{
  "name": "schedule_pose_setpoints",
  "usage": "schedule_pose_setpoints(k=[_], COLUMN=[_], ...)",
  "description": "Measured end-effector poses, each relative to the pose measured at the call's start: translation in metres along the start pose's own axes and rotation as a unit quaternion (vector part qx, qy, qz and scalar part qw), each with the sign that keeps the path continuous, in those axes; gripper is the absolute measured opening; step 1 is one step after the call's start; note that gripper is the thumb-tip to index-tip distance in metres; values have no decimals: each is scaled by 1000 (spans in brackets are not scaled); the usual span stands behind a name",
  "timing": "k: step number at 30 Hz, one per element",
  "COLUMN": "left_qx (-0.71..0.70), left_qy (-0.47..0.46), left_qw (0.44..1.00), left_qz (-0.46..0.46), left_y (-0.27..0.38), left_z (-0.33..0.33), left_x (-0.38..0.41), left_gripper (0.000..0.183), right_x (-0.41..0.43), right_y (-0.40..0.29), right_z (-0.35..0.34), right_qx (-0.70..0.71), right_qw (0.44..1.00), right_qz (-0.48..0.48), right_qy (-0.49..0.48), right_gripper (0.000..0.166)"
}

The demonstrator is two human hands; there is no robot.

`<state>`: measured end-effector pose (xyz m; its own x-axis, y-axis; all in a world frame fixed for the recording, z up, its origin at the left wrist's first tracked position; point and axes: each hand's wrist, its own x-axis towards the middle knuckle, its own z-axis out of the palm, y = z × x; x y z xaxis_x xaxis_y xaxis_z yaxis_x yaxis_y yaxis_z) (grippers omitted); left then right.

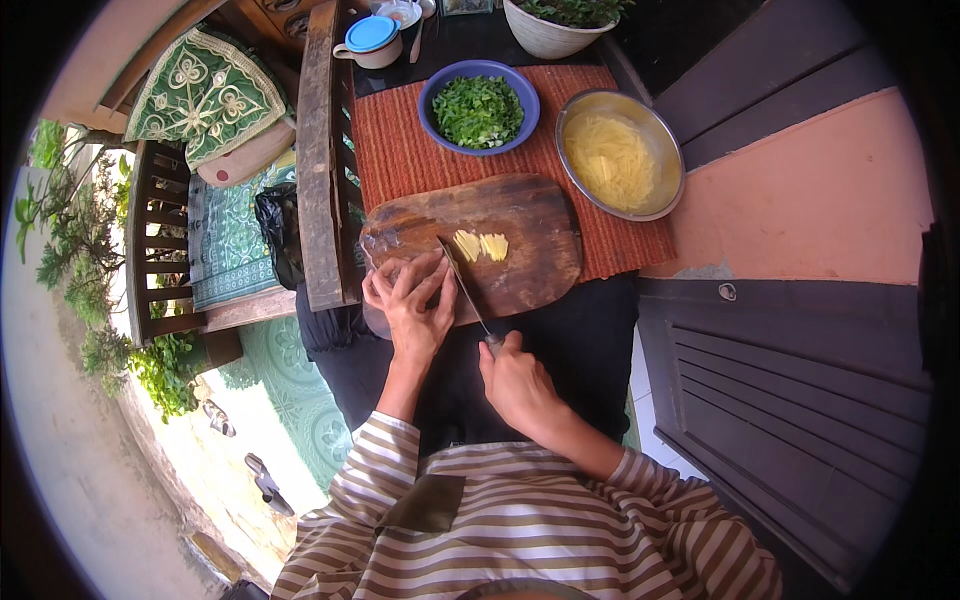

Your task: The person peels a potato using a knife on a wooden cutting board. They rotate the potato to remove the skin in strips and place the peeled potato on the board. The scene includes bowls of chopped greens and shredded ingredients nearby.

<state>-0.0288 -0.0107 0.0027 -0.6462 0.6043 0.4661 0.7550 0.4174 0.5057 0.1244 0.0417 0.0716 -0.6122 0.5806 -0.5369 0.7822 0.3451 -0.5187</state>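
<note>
My right hand is closed around the dark handle of a kitchen knife. The blade points away from me, over the wooden cutting board. Left of the blade, my left hand rests on the board with bent fingers, fingertips close to the knife; whatever lies under them is hidden. Just right of the blade are two small groups of pale yellow vegetable slices, one group nearer the knife and another beside it. The near edge of the board reaches over my dark-clothed lap.
Behind the board, a blue bowl of chopped greens and a metal bowl of pale yellow strips sit on an orange woven mat. A lidded cup and a potted plant stand farther back. A wooden armrest borders the left.
</note>
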Motion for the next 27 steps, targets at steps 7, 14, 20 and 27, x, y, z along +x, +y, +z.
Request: schedule_pose_setpoints(k=[7, 14, 20, 27], left_qx=[4, 15, -7, -12], left_qy=[17, 8, -17, -95], left_qw=[1000, 1000, 1000, 991], left_qz=[-8, -19, -16, 92], left_y=[2, 4, 4, 30], left_z=[1, 1, -1, -19], left_x=[0, 1, 3, 8], left_gripper=[20, 21, 35, 46], right_x=[16, 11, 6, 4], right_y=[17, 28, 27, 35], right_z=[-13, -29, -49, -67], right_qx=[80, 82, 26, -44], right_qw=[995, 994, 994, 982], right_qz=[-46, -68, -77, -116], right_qy=[-28, 6, 78, 145], right_gripper=[47, 45, 36, 29])
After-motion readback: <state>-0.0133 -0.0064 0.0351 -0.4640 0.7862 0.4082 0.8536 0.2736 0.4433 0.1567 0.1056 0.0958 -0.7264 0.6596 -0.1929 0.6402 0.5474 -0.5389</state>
